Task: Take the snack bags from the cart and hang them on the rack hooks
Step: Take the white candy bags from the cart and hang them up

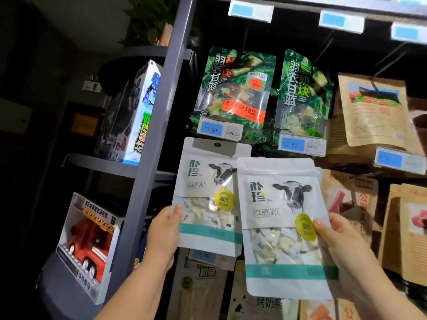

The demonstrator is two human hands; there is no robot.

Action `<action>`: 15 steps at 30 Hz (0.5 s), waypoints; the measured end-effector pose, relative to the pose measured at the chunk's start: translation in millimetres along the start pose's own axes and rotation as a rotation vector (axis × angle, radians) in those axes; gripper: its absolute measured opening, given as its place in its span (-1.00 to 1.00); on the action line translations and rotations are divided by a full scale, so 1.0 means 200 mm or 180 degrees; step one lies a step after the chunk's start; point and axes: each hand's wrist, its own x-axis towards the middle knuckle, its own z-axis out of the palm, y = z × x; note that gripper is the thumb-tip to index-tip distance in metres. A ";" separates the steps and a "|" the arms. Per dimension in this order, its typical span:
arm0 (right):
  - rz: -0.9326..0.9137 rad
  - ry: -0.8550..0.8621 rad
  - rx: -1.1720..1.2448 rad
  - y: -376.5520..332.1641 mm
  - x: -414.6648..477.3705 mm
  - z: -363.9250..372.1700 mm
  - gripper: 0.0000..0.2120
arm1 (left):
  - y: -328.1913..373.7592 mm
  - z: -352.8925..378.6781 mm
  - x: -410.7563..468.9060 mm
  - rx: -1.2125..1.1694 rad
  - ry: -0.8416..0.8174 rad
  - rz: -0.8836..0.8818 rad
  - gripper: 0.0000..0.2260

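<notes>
My left hand [161, 229] grips the left edge of one white cow-print snack bag [208, 197], thumb on its front. The bag is raised just right of the grey rack post [159, 125], below the hanging green bags [233, 88]. A second cow-print bag [284, 227] overlaps its right edge, and my right hand [335, 236] grips that bag at its right side.

Dark wall [34, 54]; grey curved shelves [101, 162]

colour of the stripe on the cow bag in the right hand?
Teal stripe on the white bag; head view.
</notes>
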 end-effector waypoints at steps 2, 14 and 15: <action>-0.0017 -0.0025 0.0055 0.00 0.02 0.02 -0.84 | 0.01 0.01 0.03 0.0029 -0.0007 -0.0081 -0.81; -0.0176 -0.0028 0.0043 0.01 0.16 0.20 -0.91 | -0.05 0.05 0.25 0.0468 0.0003 -0.0139 -0.80; -0.0152 -0.0061 0.0032 0.01 0.17 0.22 -0.91 | -0.07 0.05 0.27 0.0521 0.0013 -0.0172 -0.79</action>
